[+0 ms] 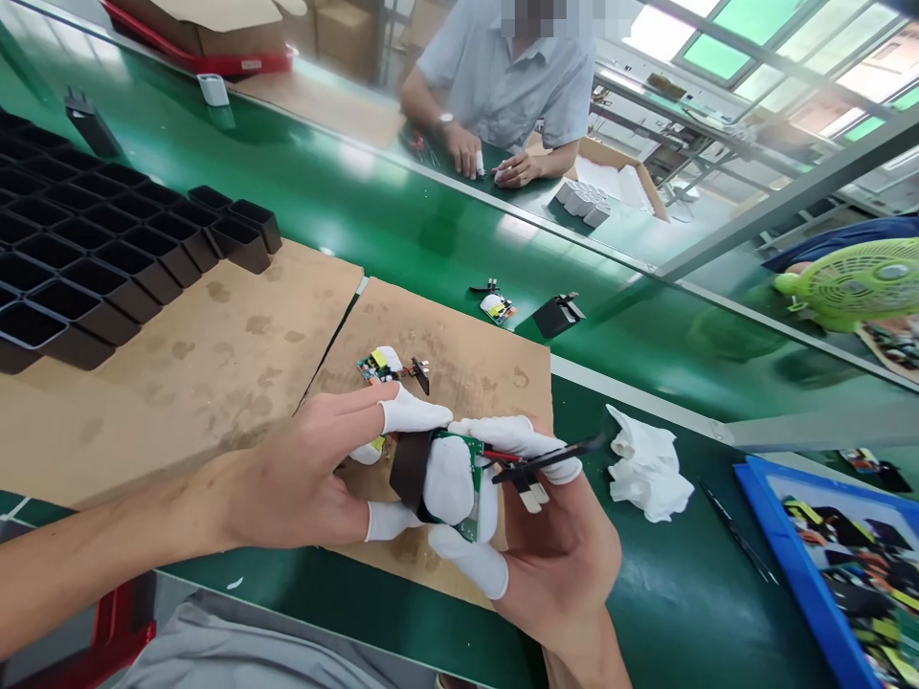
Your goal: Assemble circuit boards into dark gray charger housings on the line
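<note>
My left hand (308, 488), white covers on its fingertips, closes around a black plastic casing (409, 471). In my right hand (556, 550), fingers also capped in white, is a circuit board (449, 478) with a white lump on it and a green edge. The board's left end sits at the casing's mouth, partly inside it; how deep is hidden. Red and black wires run from the board to a black plug plate (535, 469) with metal prongs by my right fingers. Just beyond my left hand, another circuit board (380, 364) lies on the cardboard (459, 335).
Rows of black casings (100, 249) stand at the left. A green ledge holds a loose board (498, 306) and a black adapter (560, 314). To the right are crumpled tissue (650, 464), tweezers (739, 534) and a blue tray (775, 545) of boards. A co-worker (503, 96) sits opposite.
</note>
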{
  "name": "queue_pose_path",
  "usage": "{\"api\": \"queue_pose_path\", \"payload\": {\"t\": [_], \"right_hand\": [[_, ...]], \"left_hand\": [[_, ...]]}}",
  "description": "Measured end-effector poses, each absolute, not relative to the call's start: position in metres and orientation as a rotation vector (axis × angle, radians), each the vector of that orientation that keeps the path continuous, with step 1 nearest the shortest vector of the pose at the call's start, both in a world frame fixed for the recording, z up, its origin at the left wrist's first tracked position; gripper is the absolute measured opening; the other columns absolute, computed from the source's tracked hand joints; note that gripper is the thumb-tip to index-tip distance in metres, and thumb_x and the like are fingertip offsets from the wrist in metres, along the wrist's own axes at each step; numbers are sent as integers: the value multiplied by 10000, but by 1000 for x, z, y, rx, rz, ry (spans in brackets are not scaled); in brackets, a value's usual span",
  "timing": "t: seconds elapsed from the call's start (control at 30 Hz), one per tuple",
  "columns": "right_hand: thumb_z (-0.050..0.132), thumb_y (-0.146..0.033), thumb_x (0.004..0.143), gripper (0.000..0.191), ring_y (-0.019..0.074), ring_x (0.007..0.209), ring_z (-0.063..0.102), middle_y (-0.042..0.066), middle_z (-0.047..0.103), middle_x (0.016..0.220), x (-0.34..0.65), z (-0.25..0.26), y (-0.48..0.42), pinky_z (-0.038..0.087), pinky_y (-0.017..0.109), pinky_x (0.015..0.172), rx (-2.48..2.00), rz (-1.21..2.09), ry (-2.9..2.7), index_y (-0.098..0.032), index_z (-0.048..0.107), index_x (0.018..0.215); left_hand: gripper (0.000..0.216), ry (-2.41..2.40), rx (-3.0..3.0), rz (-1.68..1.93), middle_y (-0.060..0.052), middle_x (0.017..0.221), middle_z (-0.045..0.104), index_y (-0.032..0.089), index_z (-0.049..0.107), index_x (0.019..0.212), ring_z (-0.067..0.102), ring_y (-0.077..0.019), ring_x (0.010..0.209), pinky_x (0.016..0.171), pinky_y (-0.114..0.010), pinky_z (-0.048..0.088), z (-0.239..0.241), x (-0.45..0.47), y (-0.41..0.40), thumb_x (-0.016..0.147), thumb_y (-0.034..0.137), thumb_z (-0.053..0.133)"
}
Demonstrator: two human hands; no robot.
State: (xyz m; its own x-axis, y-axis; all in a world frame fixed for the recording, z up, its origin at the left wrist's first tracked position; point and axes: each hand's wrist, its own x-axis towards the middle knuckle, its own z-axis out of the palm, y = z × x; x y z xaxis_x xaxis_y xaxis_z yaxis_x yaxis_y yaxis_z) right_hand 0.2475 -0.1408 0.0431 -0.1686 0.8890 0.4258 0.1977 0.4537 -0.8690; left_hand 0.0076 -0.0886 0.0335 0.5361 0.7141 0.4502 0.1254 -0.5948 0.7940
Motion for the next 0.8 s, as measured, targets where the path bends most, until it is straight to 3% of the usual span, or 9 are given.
{"api": "queue_pose_path", "payload": {"t": [0.17,0.33,0.53,0.8], "right_hand": [[1020,-385,846,615,335,1084,784,127,777,1206,227,70,-165,714,461,893,-971,794,-1619,-277,759,1392],[1024,-329,846,679,302,1078,772,119,760,1238,210,66,-196,702,399,892,-878,960,-1598,-291,725,1454],[1015,-303,850,708,290,1069,755,106,737,1235,204,58,-216,687,360,834,-885,980,-1745,-296,694,1481],[996,-218,863,770,253,1032,728,99,713,1240,197,63,-235,658,348,865,-783,1002,-1840,-289,644,1543]], "left_hand": [[748,683,2016,1112,-84,1209,799,299,615,1554,799,-269,1029,864,-364,701,52,-4,-124,886,254,950],[786,805,1937,1129,-90,1243,794,259,630,1549,802,-256,1048,909,-325,688,49,-26,-177,841,211,967],[817,966,1942,1077,-123,1355,784,276,646,1549,811,-300,1089,935,-379,712,47,-45,-214,800,151,948],[666,862,1977,1258,-78,1130,796,230,683,1491,783,-211,910,811,-279,679,59,-45,-232,883,246,954]]}}
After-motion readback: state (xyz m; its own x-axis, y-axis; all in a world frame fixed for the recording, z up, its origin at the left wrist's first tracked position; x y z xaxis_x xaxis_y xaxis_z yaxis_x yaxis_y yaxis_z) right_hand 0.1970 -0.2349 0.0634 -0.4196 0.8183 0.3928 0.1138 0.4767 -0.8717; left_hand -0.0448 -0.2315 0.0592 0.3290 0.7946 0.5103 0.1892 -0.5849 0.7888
